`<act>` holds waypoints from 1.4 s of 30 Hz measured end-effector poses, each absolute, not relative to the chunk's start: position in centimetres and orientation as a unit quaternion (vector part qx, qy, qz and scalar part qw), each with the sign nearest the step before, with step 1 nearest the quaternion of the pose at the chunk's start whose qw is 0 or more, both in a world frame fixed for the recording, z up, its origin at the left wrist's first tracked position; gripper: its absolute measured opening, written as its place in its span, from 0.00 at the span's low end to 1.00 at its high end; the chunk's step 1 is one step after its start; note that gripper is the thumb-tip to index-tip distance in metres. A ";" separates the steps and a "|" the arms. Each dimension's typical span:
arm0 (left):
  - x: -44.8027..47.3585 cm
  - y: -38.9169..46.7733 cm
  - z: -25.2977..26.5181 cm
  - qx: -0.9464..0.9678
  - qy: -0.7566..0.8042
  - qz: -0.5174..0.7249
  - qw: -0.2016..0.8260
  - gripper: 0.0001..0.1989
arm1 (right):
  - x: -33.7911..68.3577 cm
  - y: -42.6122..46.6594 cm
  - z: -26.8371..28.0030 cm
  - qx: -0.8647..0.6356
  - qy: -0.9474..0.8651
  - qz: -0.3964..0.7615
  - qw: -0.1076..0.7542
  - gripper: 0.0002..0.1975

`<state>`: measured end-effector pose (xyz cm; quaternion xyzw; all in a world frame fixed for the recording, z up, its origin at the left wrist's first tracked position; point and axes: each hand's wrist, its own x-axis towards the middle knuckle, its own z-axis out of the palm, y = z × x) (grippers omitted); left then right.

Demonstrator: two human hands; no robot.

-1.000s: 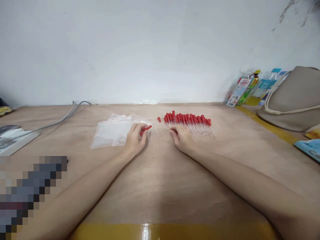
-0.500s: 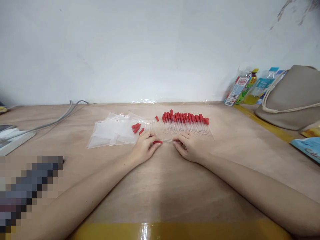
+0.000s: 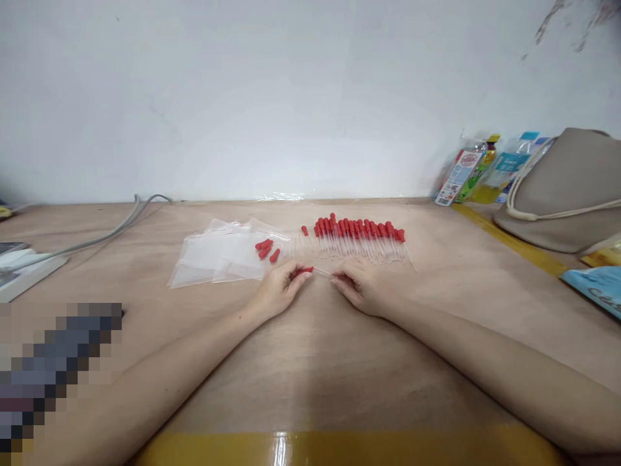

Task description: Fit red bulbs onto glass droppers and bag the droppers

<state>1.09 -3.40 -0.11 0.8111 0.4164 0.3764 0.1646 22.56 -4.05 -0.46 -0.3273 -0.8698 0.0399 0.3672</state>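
Note:
My left hand (image 3: pixel 284 283) pinches a red rubber dropper bulb (image 3: pixel 305 270), its open end pointing right. Between the fingertips of my right hand (image 3: pixel 358 283) is a thin clear dropper tube (image 3: pixel 322 272). The tube's left end meets the bulb's mouth; how deep it sits inside I cannot tell. Just beyond my left hand, several loose red bulbs (image 3: pixel 264 246) lie on flat clear plastic bags (image 3: pixel 208 252). Behind my right hand lies a row of droppers with red bulbs (image 3: pixel 359 230), tubes toward me. One dropper (image 3: pixel 305 230) lies slightly apart at the row's left.
A grey cable (image 3: pixel 121 226) crosses the wooden tabletop (image 3: pixel 310 362) at the left, near a blurred-out dark object (image 3: pixel 58 375). At the right stand bottles (image 3: pixel 504 168), a carton (image 3: pixel 460 175) and a grey-beige bag (image 3: pixel 572 188). A blue packet (image 3: pixel 594 288) lies in front of it.
My left hand has tilted and shifted slightly, and the red bulb has risen a little with it. The clear tube now slopes down to the right. My right hand has edged left.

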 end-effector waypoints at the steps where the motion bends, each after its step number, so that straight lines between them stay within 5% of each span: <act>1: 1.1 -3.4 -0.2 0.809 0.417 0.378 0.171 0.10 | 22.6 -4.0 -0.5 -0.325 -0.871 0.050 0.364 0.06; 11: 1.1 -3.6 0.0 0.828 0.377 0.370 0.186 0.08 | 23.1 -4.0 0.2 -0.292 -0.913 0.067 0.277 0.08; 24: 0.4 -2.9 0.2 0.847 0.357 0.392 0.042 0.07 | 22.8 -3.5 -0.7 -0.351 -0.858 0.025 0.374 0.07; 42: 0.4 -3.4 -0.1 0.872 0.342 0.336 0.101 0.08 | 22.9 -3.5 -0.2 -0.348 -0.887 -0.014 0.303 0.11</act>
